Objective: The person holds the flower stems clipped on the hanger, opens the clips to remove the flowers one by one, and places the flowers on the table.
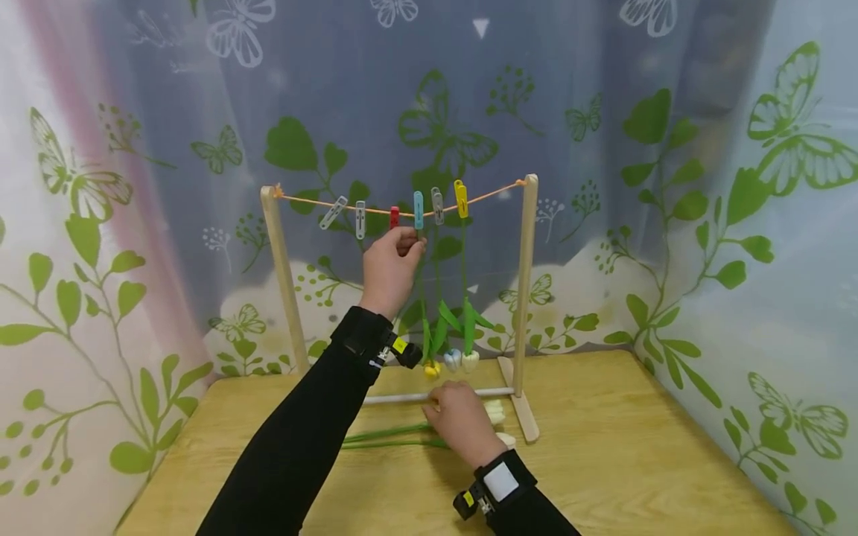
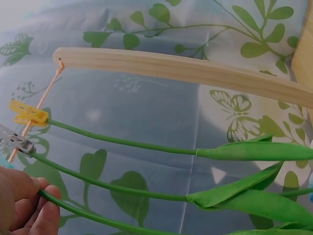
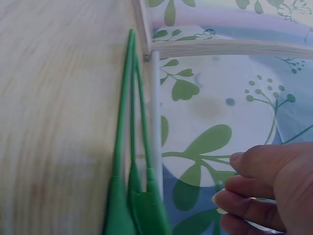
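My left hand (image 1: 394, 264) pinches a green stem (image 2: 93, 213) just under the blue clothespin (image 1: 418, 210) on the orange cord (image 1: 302, 199). The yellow tulip (image 1: 432, 369) hangs head down on this stem. Beside it hang a pale blue tulip (image 1: 452, 360) under the grey clothespin (image 2: 18, 142) and a white tulip (image 1: 470, 362) under the yellow clothespin (image 2: 29, 115). Below the hanging heads is my right hand (image 1: 462, 420), its fingers loosely bent with no grip on anything showing. Tulips with green stems (image 3: 122, 117) lie on the table beneath it.
A wooden post (image 1: 527, 283) stands at each end of the cord, with a white rod (image 1: 402, 397) low between them. Two pale clothespins (image 1: 333, 213) and a red clothespin (image 1: 394, 217) hang left of the blue one. A printed curtain (image 1: 348, 89) surrounds the wooden table (image 1: 590, 447).
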Demonstrator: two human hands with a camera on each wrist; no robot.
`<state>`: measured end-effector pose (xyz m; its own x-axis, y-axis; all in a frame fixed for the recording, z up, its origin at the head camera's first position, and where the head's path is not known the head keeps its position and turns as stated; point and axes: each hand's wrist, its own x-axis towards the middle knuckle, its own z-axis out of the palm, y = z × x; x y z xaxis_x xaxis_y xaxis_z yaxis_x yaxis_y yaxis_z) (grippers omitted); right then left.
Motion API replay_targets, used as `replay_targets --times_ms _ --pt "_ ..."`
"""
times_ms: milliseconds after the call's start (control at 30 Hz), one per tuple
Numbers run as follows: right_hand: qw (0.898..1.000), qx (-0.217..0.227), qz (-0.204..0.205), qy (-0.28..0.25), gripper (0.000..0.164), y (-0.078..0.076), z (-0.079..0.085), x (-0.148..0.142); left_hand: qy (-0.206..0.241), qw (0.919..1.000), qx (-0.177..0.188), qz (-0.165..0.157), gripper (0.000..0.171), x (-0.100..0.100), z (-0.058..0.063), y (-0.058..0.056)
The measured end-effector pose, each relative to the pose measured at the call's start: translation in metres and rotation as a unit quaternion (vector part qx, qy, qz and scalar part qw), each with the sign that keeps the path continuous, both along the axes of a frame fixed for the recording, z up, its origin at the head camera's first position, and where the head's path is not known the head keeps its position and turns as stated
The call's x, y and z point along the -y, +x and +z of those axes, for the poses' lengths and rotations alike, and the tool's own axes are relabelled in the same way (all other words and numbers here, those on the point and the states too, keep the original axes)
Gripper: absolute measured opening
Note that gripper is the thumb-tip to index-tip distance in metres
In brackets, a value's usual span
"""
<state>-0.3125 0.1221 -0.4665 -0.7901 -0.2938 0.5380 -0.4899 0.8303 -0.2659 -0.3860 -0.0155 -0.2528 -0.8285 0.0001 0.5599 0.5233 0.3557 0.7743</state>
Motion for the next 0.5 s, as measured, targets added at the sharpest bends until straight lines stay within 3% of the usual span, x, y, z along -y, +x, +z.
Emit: replay_targets --times_ms 233,500 --pt "1.0 -0.018 -0.001 -0.014 0.014 -0.005 0.025 -0.007 -0.006 1.0 -0.002 -0.007 0.029 -0.001 0.0 0.002" --pt "0.997 -0.073 0.019 0.015 0.011 -0.018 0.098 -0.016 -0.006 0.9999 -0.007 -0.011 0.027 0.006 -0.001 0.002"
